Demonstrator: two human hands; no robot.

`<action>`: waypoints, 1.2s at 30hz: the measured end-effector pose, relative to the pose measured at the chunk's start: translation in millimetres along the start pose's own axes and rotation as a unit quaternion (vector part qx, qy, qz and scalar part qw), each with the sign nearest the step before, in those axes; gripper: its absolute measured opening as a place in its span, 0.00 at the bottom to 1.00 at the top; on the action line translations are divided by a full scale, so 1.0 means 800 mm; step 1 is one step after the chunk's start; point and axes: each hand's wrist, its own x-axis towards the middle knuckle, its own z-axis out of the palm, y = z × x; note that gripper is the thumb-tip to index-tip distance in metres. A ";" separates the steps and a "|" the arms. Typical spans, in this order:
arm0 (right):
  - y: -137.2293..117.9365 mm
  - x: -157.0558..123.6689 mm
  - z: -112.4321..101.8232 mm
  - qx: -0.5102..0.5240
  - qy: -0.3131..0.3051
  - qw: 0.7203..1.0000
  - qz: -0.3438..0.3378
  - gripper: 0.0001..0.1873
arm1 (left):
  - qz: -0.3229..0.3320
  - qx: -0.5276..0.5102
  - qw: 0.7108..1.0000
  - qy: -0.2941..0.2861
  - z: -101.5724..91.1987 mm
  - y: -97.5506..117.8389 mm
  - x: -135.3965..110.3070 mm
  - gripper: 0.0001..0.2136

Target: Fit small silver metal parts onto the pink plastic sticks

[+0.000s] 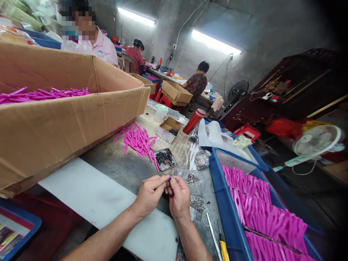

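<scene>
Left hand (149,195) and right hand (179,197), both grips pinched on one small pink stick (169,177), above the grey table (114,170). A cardboard box (67,119) crowds the left, a blue tray (225,203) the right.

A large cardboard box (67,119) is resting tilted on the left side of the table (114,163). Farther back, a white lidded cup (161,113) is standing near a small open carton (170,129), with a red tumbler (193,121) just beyond. A yellow-handled screwdriver (223,248) is lying beside a blue crate (231,217). A white fan (317,139) is standing at right. A person in a pink shirt (102,45) is sitting behind the box.
</scene>
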 end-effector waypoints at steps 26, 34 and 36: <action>0.004 0.001 -0.005 -0.069 -0.020 0.997 -0.023 0.13 | 0.000 0.013 1.000 0.003 -0.001 -0.001 0.001 0.13; 0.000 0.001 -0.009 -0.071 -0.016 0.997 -0.010 0.09 | -0.002 0.031 1.000 0.000 -0.002 0.002 0.001 0.13; 0.000 0.002 -0.009 -0.076 -0.014 0.997 -0.015 0.08 | -0.002 0.033 0.999 0.000 -0.002 0.002 0.001 0.13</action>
